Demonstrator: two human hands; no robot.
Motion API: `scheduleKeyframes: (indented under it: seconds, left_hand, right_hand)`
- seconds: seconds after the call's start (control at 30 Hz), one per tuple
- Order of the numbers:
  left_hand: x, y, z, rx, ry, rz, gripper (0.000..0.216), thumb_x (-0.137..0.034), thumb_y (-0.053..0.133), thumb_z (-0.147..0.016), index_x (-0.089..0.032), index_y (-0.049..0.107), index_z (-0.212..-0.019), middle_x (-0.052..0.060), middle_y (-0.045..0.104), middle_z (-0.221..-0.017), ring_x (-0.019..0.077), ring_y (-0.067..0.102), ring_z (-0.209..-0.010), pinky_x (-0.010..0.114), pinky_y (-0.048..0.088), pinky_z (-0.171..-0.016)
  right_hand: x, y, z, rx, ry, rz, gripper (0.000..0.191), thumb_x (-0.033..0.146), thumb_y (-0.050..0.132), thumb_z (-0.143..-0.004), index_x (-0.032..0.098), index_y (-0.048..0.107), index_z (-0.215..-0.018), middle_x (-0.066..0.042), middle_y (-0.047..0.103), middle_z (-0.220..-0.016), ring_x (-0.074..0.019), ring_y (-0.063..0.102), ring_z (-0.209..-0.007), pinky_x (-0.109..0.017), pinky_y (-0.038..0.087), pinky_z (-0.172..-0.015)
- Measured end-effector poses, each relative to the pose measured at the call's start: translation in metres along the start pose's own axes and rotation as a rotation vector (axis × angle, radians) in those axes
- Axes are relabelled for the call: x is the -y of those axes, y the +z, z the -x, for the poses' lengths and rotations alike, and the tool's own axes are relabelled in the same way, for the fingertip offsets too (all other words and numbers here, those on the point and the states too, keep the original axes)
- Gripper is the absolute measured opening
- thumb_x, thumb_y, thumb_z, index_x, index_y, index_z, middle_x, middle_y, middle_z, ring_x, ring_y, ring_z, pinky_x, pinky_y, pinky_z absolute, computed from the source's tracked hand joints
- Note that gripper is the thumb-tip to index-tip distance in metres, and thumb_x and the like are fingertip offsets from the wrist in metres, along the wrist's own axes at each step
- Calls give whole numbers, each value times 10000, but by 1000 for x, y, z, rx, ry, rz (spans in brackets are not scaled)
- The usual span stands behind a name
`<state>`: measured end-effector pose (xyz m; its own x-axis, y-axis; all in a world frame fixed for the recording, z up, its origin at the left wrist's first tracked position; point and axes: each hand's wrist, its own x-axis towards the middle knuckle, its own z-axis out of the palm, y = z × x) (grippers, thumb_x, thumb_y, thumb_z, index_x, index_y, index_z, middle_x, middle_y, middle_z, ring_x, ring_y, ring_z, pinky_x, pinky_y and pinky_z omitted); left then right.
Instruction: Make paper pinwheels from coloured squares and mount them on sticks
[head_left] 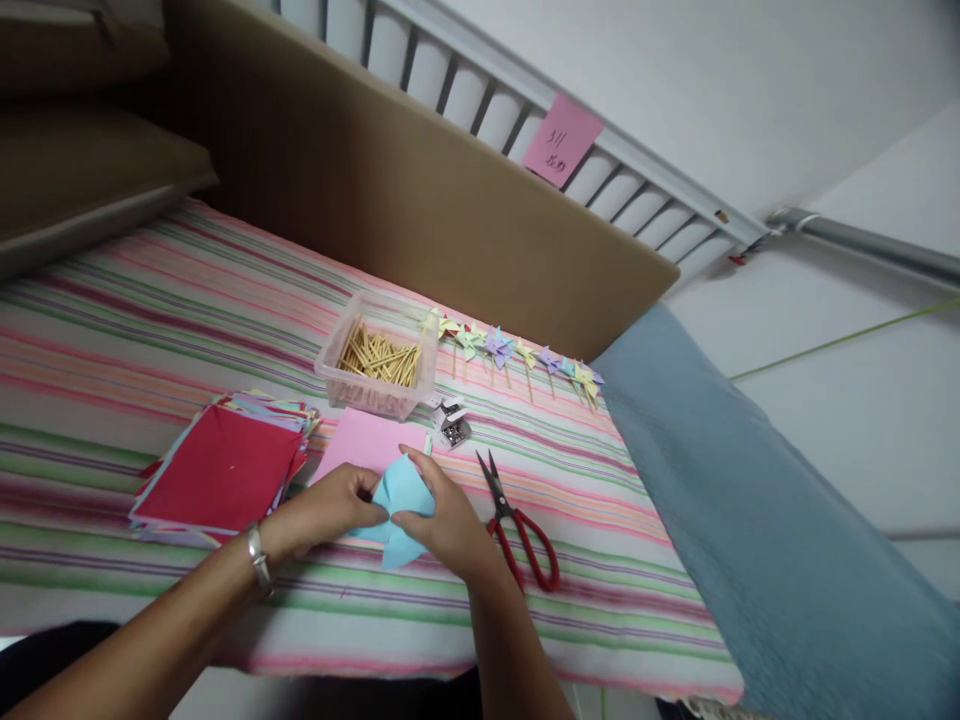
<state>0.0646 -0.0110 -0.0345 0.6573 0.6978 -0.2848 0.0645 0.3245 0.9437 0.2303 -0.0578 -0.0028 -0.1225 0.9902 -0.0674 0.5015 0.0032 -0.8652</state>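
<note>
Light blue paper (409,490) is held in both hands above the striped cloth (637,610), near its front edge, and it serves as the middle of the dial here. It is folded, with some of its points spread and its centre gathered between the two thumbs. The left hand (334,502), at 9 o'clock, has a narrow pinch on it, thumb tip close to the gathered centre, and a silvery bracelet (259,560) circles that wrist. The right hand (448,525), towards 3 o'clock, also grips it, thumb pressed near the centre and a finger reaching over the upper edge.

A pink sheet (364,437) lies flat at 11 o'clock, partly covered in this view by the left hand and the folded piece. Between 9 and 10 o'clock is an untidy stack of coloured paper (229,465), with red on top. A clear plastic box (382,400) full of thin sticks (379,358) stands near 12 o'clock. At 1 o'clock a small open container (454,432) holds shiny bits, too small to identify; farther out that way, pinwheels (498,346) lie in a row beside the brown board (420,210). Scissors (504,510) with red handles rest at 3 o'clock, blades apart and pointing towards 11
</note>
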Motion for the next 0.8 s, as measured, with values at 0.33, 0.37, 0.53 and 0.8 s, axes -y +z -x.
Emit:
scheduleKeyframes:
  seconds: [0.33, 0.37, 0.53, 0.8]
  left_hand:
    - [-10, -3, 5, -134, 18, 288, 266, -309, 728, -634, -154, 669, -841, 22, 683, -764, 145, 591, -683, 240, 428, -652]
    - [-11, -3, 6, -124, 13, 335, 279, -320, 724, -652, -166, 665, -877, 30, 690, -822, 155, 605, -736, 251, 441, -690]
    - [-5, 6, 6, -103, -3, 423, 256, -282, 760, -631, -185, 684, -856, 17, 706, -833, 149, 618, -756, 234, 455, -692]
    - [6, 16, -2, -232, 29, 491, 167, -259, 740, -616, -160, 705, -746, 10, 711, -665, 149, 609, -615, 253, 458, -641]
  right_hand:
    - [-12, 6, -11, -182, 87, -248, 641, 124, 651, -597, 198, 543, -1225, -35, 661, -1000, -185, 608, -758, -273, 510, -638]
    - [-13, 7, -12, -206, 102, -308, 627, 133, 651, -602, 193, 545, -1217, -28, 667, -956, -178, 605, -722, -263, 504, -606]
    - [-10, 13, -14, -312, 115, -525, 567, 160, 662, -604, 186, 560, -1161, -17, 669, -902, -179, 613, -723, -254, 500, -606]
    - [-14, 28, -16, -353, 112, -558, 507, 192, 675, -618, 197, 558, -1111, 7, 651, -848, -163, 597, -717, -250, 505, -625]
